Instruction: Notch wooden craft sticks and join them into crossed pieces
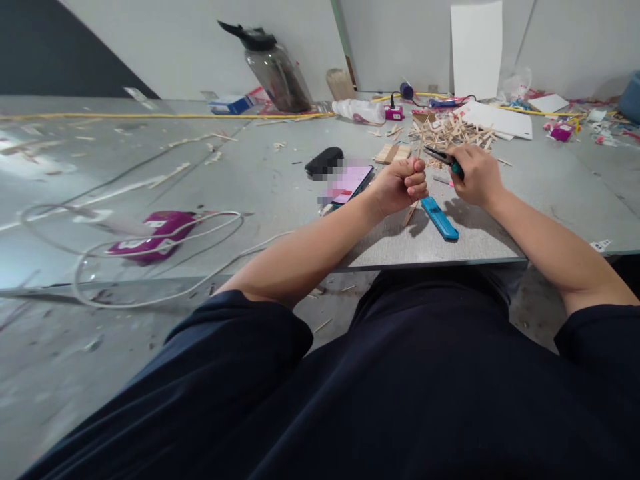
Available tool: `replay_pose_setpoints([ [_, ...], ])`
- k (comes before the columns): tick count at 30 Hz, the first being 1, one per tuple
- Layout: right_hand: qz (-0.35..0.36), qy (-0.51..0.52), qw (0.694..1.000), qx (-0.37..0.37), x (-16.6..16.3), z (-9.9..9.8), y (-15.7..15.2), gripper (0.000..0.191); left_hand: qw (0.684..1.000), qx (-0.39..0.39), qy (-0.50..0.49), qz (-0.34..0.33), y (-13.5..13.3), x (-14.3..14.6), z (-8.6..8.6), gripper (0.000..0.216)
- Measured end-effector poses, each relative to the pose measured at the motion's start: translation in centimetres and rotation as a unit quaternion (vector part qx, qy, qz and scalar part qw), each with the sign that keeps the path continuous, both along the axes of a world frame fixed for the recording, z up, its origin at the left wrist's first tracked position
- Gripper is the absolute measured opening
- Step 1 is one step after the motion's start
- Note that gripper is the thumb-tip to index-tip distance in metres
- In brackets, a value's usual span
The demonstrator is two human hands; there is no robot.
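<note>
My left hand [401, 180] is closed, with a thin wooden stick [421, 145] standing up out of its fingers. My right hand [475, 175] grips dark-jawed pliers [439, 156], a bit of green handle showing under the fingers. The jaws point left and lie close to the stick; whether they touch it I cannot tell. Below and between both hands, a blue utility knife [440, 219] rests on the table. Flat wooden pieces [393, 154] lie just behind my left hand. A heap of loose wooden sticks [463, 129] is spread behind the pliers.
Left of my left hand lie a phone [354, 181] and a black rounded object [325, 161]. A white cable [150, 253] loops by a purple packet [155, 237] near the table's front edge. A large dark-lidded bottle [277, 73] and a clear plastic bottle [357, 111] are at the back.
</note>
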State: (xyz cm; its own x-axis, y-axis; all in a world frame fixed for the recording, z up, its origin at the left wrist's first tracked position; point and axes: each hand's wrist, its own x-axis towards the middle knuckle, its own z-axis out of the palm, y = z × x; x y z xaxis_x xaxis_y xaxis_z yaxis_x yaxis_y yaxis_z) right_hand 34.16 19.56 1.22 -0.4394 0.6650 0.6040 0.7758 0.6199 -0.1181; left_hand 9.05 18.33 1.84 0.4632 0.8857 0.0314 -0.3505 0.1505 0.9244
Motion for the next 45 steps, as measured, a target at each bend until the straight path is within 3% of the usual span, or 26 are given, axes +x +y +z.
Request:
replay_pose_setpoints([
  [5,-0.017,-0.047,0.998,0.046,-0.1,-0.1,-0.1,0.043,0.992,-0.092,-0.079,-0.034,-0.8,0.5,0.3,0.037],
  [10,-0.024,-0.039,0.998,0.046,-0.1,-0.2,-0.2,0.043,0.985,-0.128,-0.101,-0.052,-1.1,0.7,0.3,0.039],
  [13,0.033,0.068,0.996,-0.044,-0.1,-0.1,0.1,0.040,0.987,-0.118,-0.098,-0.054,-1.1,0.7,0.4,0.038],
  [17,0.135,0.166,0.957,-0.196,-0.2,0.0,0.5,0.024,0.992,-0.087,-0.075,-0.043,-0.9,0.6,0.3,0.038],
  [21,0.215,0.191,0.904,-0.316,-0.3,0.4,0.3,0.044,0.997,-0.047,-0.048,-0.033,-0.7,0.6,0.2,0.035],
  [25,0.262,0.248,0.857,-0.369,0.1,0.9,0.2,0.055,0.999,-0.021,-0.023,-0.011,-0.3,0.6,0.0,0.036],
  [26,0.251,0.246,0.866,-0.356,0.3,1.0,0.4,0.052,1.000,-0.018,-0.020,-0.006,-0.1,0.5,0.0,0.037],
  [29,0.155,0.177,0.942,-0.237,0.4,0.7,1.0,0.036,1.000,-0.017,-0.019,0.005,0.2,0.4,-0.2,0.039],
  [31,0.101,0.132,0.970,-0.175,0.5,0.1,1.4,0.032,1.000,0.002,0.008,0.029,0.4,0.5,-0.5,0.043],
  [36,0.074,0.083,0.980,-0.163,0.5,-0.9,1.8,0.030,0.973,0.113,0.137,0.147,0.6,1.1,-1.5,0.039],
  [45,0.073,0.055,0.985,-0.149,0.6,-0.9,1.9,0.031,0.934,0.198,0.201,0.221,1.1,1.4,-2.4,0.031],
])
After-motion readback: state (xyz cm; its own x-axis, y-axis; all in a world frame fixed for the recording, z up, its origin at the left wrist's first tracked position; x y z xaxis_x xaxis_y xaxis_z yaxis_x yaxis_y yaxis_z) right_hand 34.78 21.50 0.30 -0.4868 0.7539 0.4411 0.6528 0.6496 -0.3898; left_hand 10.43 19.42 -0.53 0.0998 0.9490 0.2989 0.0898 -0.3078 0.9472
